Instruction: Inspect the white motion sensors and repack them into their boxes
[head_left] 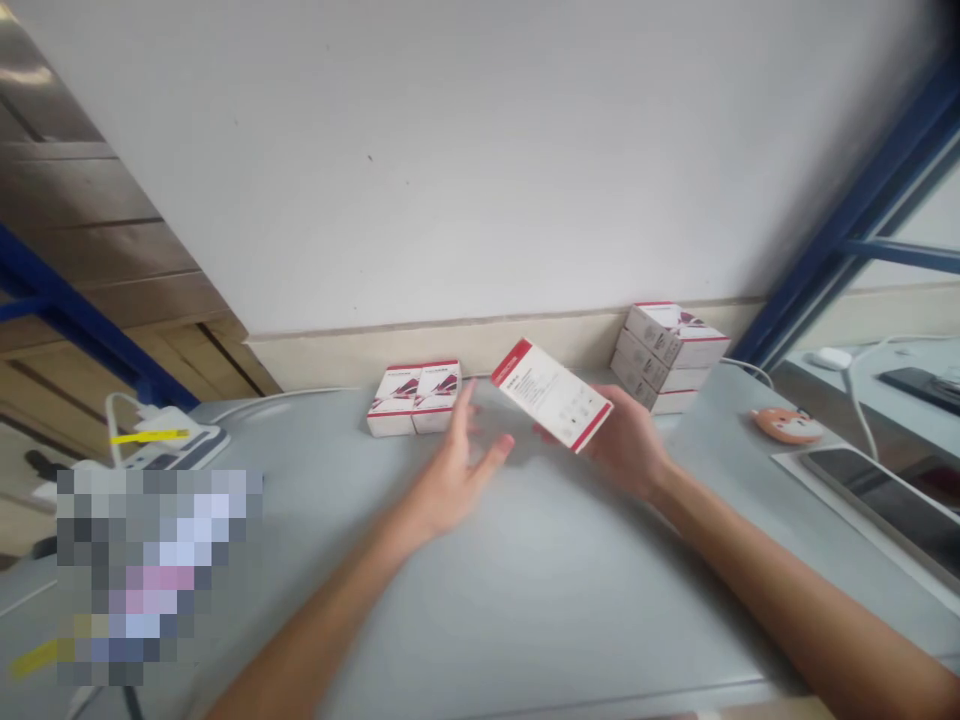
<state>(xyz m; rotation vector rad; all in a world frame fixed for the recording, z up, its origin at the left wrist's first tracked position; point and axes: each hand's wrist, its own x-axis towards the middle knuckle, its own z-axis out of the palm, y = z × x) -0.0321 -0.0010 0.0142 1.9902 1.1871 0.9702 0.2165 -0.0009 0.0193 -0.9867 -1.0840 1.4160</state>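
My right hand (626,440) grips a small white cardboard box (555,395) with red end bands, raised and tilted above the grey table (480,620). Printed text and small icons face me on its broad side. To the left of it, my left hand (457,465) is open, thumb and fingers apart, holding nothing. Just beyond those fingers, two similar boxes (394,400) lie side by side against the wall. Behind my right hand stands a stack of several matching boxes (667,355). The fingers under the held box are partly hidden.
A power strip (176,445) with plugs and cables sits at the left, near a pixelated area. On the right are an orange animal-shaped object (787,425) and a dark phone-like slab (877,490) on a white sheet. Blue metal frame bars (847,215) flank the table.
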